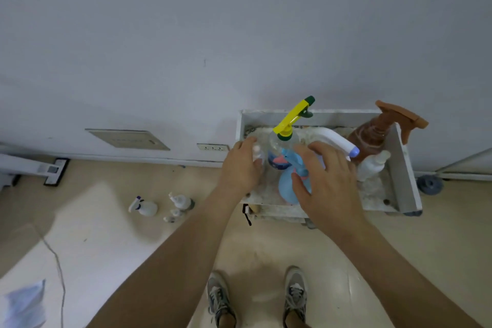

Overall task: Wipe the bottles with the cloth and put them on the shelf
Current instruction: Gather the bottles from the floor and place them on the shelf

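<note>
Several bottles are already gathered on the white shelf (404, 168) against the wall: a yellow-trigger spray bottle (282, 141), a blue spray bottle (288, 189), a white-trigger bottle (335, 140) with a purple nozzle, a brown spray bottle (372, 130) in the far right corner and a plain white bottle (372, 165) just in front of it.

A small white bottle (257, 153) is held at the shelf's left edge by the left hand (243, 168), whose fingers appear to be curled round it; whether it is standing on the shelf yet cannot be told. The right hand (327, 178) is spread over the blue spray bottle with straight, parted fingers, and nothing is gripped by it.

The task is judged to be well past halfway but not finished. A white spray bottle (145, 206), a second white sprayer (182, 201) and two tiny bottles (172, 216) are left on the floor, well apart from the shelf. The cloth (25, 303) is seen lying on the floor at the lower left, held by neither hand, so it must be fetched before those remaining bottles are wiped.
</note>
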A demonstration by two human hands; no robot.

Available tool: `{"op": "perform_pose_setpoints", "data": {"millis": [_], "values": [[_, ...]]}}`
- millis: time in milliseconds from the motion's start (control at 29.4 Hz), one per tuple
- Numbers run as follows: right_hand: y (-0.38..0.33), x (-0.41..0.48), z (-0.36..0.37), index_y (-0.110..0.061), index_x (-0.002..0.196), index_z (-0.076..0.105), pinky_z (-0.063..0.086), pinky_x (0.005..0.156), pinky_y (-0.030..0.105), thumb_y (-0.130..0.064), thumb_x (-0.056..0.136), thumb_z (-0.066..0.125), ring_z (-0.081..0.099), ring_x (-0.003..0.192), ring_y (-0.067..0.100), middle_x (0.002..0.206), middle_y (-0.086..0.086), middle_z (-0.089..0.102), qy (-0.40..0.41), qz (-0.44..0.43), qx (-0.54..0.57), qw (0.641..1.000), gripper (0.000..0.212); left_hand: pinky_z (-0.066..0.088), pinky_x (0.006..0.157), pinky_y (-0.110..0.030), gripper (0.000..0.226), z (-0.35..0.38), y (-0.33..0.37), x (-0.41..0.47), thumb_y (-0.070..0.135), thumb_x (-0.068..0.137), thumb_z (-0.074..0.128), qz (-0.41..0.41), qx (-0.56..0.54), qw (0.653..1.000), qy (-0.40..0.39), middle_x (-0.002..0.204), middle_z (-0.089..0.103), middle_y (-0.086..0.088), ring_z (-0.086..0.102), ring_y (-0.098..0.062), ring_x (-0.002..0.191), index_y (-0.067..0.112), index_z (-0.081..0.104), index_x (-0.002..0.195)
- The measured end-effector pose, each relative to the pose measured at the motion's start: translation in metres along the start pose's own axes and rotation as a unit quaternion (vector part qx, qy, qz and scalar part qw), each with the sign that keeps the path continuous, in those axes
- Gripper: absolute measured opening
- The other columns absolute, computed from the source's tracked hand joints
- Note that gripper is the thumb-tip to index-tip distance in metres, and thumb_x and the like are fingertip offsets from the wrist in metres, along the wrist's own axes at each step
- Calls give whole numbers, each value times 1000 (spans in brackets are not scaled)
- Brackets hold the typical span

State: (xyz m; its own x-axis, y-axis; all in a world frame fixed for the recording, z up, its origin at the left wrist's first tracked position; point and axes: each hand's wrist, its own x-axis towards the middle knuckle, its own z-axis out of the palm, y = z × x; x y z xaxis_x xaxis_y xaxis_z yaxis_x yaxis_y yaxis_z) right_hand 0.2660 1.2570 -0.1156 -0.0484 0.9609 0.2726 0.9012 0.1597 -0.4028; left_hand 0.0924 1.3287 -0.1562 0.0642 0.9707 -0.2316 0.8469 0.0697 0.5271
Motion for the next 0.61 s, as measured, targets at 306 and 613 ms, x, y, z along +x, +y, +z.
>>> {"op": "perform_pose_setpoints", "data": {"millis": [306, 613], "values": [[-87, 44, 5, -12, 118, 61, 47, 60, 29, -8, 85, 57, 56, 76, 18, 107, 6, 61, 16, -77, 149, 986, 33, 49, 80, -20, 20, -97, -92, -50, 15, 94, 58, -72, -121, 986, 87, 99, 71, 8, 63, -7, 82, 24, 72, 106], [-261, 72, 188, -29, 115, 63, 53, 75, 31, -20, 96, 55, 63, 80, 11, 87, -12, 64, -270, -13, 190, 944, 23, 40, 62, -19, 24, -175, -337, -80, 12, 92, 55, -245, -99, 961, 83, 75, 62, 15, 55, -2, 62, 33, 67, 93]]}}
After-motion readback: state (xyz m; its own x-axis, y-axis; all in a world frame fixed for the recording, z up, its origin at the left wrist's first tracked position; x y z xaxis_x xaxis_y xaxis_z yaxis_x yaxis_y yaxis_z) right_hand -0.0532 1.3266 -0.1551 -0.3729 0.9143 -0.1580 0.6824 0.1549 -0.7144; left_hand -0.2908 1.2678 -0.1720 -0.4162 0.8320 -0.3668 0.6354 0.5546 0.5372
